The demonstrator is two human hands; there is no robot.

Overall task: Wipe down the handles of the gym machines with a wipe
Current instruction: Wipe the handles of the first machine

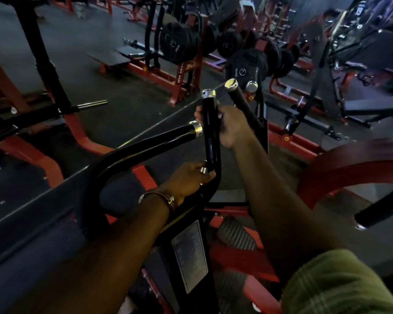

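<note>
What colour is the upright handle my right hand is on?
Glossy black upright handle with a silver end cap, clearest in the head view.

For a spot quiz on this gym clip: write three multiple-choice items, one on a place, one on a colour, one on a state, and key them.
1. Where is the right hand?
A. on the upright handle
B. on a weight plate
C. on the floor

2. What colour is the machine frame on the floor?
A. yellow
B. red
C. white

3. What is the left hand doing?
A. hanging free
B. lying flat on a bench
C. gripping the handle's base

Key: 1 A, its fingers wrap the black upright grip; 2 B, the floor rails are red; 3 C, its fingers curl round the bar's lower end.
</note>
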